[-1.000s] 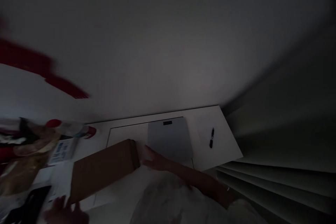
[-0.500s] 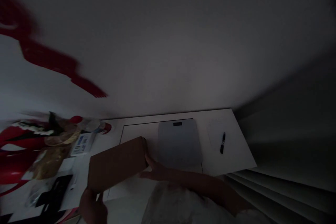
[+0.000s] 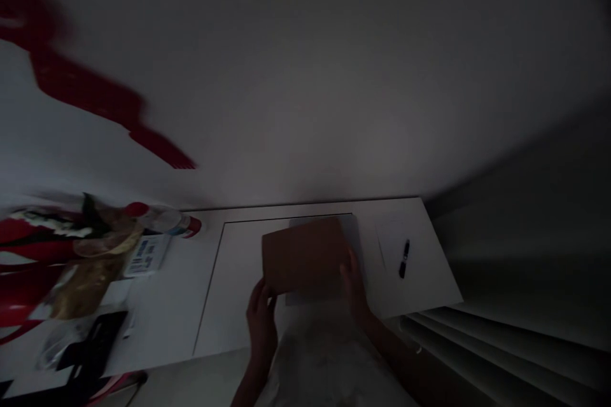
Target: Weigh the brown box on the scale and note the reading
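Observation:
A brown cardboard box (image 3: 304, 257) is held between my two hands, over a flat grey scale (image 3: 356, 248) on the white table. My left hand (image 3: 262, 311) grips its near left corner, thumb and fingers closed on the edge. At the right side, my right hand (image 3: 352, 280) presses its fingers against the box. Most of the scale is hidden under the box, including its dark display. Whether the box touches the scale I cannot tell in this dim light.
On the white table (image 3: 429, 229), a dark pen (image 3: 404, 259) lies by a sheet of paper (image 3: 386, 238) at right. A bottle with a red cap (image 3: 165, 221), a white-and-blue carton (image 3: 147, 254), a bag of brown stuff (image 3: 83, 286) and a black object (image 3: 102, 340) crowd the left.
Both hands have carried the cardboard box rightward, from the table's left part to over the grey scale. The box now covers the scale's display. The view has shifted slightly.

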### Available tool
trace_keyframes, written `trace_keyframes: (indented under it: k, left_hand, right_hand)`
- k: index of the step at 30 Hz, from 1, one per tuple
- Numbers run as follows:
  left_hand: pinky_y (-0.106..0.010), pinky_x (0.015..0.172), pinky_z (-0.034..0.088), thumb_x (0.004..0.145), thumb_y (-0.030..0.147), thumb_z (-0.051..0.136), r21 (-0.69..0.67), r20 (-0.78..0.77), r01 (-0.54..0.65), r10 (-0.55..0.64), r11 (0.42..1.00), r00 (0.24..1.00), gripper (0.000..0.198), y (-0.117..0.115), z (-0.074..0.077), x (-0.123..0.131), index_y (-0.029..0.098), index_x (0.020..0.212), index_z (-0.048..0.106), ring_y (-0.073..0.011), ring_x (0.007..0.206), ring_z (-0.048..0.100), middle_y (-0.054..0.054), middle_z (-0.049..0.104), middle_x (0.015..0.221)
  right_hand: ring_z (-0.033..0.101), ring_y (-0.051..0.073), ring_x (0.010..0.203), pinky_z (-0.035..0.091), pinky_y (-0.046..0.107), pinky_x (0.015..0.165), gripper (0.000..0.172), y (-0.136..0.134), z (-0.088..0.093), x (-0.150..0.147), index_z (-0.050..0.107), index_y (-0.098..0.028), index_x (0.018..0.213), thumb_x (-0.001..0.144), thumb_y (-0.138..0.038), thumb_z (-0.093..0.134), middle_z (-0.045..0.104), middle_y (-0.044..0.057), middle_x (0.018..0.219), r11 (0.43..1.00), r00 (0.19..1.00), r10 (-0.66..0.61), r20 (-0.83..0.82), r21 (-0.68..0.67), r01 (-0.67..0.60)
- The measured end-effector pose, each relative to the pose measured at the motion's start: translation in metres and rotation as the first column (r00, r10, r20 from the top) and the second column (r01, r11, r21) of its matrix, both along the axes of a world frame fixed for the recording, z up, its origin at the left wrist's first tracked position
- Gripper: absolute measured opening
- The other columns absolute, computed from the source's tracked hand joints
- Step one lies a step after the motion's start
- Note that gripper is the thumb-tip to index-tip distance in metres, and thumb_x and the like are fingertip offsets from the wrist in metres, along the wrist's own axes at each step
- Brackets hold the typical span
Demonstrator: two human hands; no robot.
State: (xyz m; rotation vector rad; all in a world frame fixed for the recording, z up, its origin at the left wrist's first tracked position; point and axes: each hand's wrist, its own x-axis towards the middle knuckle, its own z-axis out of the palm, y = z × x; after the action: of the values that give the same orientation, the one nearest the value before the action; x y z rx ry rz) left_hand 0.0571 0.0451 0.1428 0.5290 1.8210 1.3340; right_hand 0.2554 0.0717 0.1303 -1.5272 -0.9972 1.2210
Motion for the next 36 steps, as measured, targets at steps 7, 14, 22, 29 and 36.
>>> trace_keyframes:
  k: [7, 14, 22, 29, 36]
  left_hand:
    - [-0.038, 0.102, 0.046, 0.074, 0.061, 0.059, -0.019, 0.238, 0.132, -0.124, 0.991, 0.963, 0.061, 0.000, -0.018, 0.034, 0.021, 0.121, 0.060, -0.0261, 0.122, 0.054, -0.011, 0.060, 0.131]
    - [-0.037, 0.102, 0.046, 0.079, 0.060, 0.055, -0.032, 0.164, 0.200, -0.193, 0.979, 0.967, 0.057, -0.002, -0.040, 0.029, 0.023, 0.123, 0.059, -0.0249, 0.126, 0.052, -0.009, 0.058, 0.135]
    - [-0.036, 0.098, 0.046, 0.089, 0.059, 0.031, -0.056, -0.047, 0.220, -0.223, 0.974, 0.974, 0.053, -0.001, -0.057, 0.003, 0.022, 0.115, 0.059, -0.0204, 0.117, 0.056, -0.009, 0.060, 0.128]
    - [-0.030, 0.067, 0.038, 0.089, 0.048, 0.029, -0.328, -0.422, 0.002, -0.149, 0.945, 0.894, 0.037, -0.032, -0.098, -0.052, 0.023, 0.070, 0.049, -0.0165, 0.068, 0.049, -0.001, 0.054, 0.067]
    - [-0.030, 0.058, 0.022, 0.091, 0.049, 0.022, -0.655, -0.495, 0.135, -0.557, 0.744, 0.667, 0.039, -0.023, -0.109, -0.057, 0.023, 0.071, 0.044, -0.0163, 0.062, 0.044, -0.004, 0.054, 0.070]
  right_hand:
    - [0.036, 0.023, 0.141, 0.034, 0.040, 0.113, 0.068, -0.016, -0.007, 0.039, 0.035, -0.026, 0.148, 0.091, -0.062, 0.044, 0.039, 0.006, 0.153, 0.987, 0.987, -0.158, 0.012, 0.029, 0.158]
    - [0.043, 0.023, 0.135, 0.042, 0.038, 0.106, 0.064, -0.021, -0.027, 0.043, 0.037, -0.028, 0.146, 0.092, -0.060, 0.044, 0.043, 0.007, 0.150, 0.989, 0.987, -0.147, 0.057, -0.015, 0.148]
    - [0.061, 0.021, 0.105, 0.048, 0.032, 0.085, 0.056, -0.014, -0.050, 0.085, 0.059, -0.018, 0.117, 0.093, -0.062, 0.035, 0.064, 0.012, 0.120, 0.982, 0.941, -0.186, 0.282, 0.072, 0.172]
    - [0.056, 0.017, 0.065, 0.034, 0.026, 0.059, 0.042, -0.039, -0.091, 0.151, 0.058, -0.019, 0.082, 0.093, -0.050, 0.031, 0.061, 0.004, 0.071, 0.981, 0.640, 0.103, 0.762, -0.184, 0.062]
    - [0.055, 0.012, 0.065, 0.022, 0.023, 0.056, 0.033, -0.047, -0.104, 0.152, 0.061, -0.020, 0.082, 0.096, -0.037, 0.037, 0.063, 0.001, 0.073, 0.880, 0.374, 0.395, 0.839, -0.463, 0.109]
